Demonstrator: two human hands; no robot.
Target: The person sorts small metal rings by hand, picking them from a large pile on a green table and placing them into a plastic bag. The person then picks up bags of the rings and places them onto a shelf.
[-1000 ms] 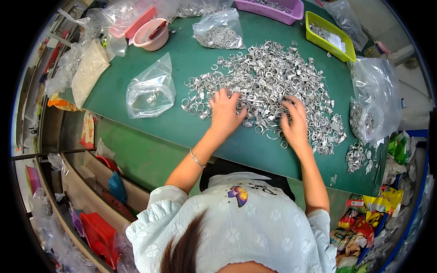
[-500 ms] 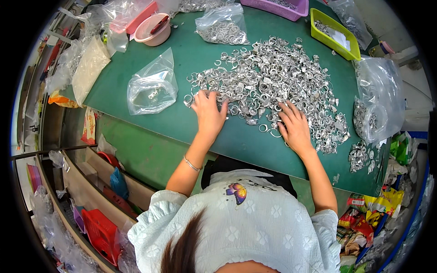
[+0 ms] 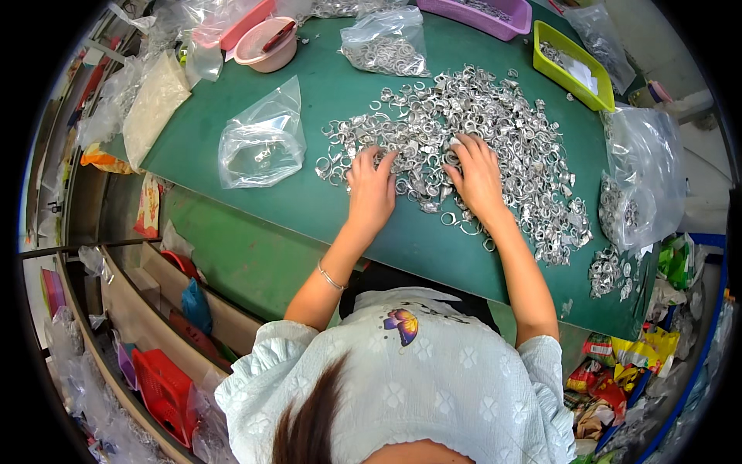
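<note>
A broad heap of silver-coloured metal rings (image 3: 525,155) is spread over the green tabletop (image 3: 325,69). My left hand (image 3: 372,189) lies at the heap's near left edge, fingers spread and their tips among the rings. Farther right, my right hand (image 3: 478,178) reaches into the middle of the heap, its thumb apart from the fingers. No ring shows clearly gripped in either hand; the fingertips are partly hidden among the metal. Left of my left hand, a clear plastic bag (image 3: 263,147) lies on the table.
Along the far side are a bag of rings (image 3: 385,50), a pink bowl (image 3: 265,50), a purple basket (image 3: 483,22) and a yellow-green basket (image 3: 573,66). A large clear bag (image 3: 645,170) and a small ring pile (image 3: 604,272) sit at right. A red basket (image 3: 164,394) stands lower left.
My right hand has moved left and slightly away from me, deeper into the heap. My left hand has shifted a little to the right, so the two are closer together.
</note>
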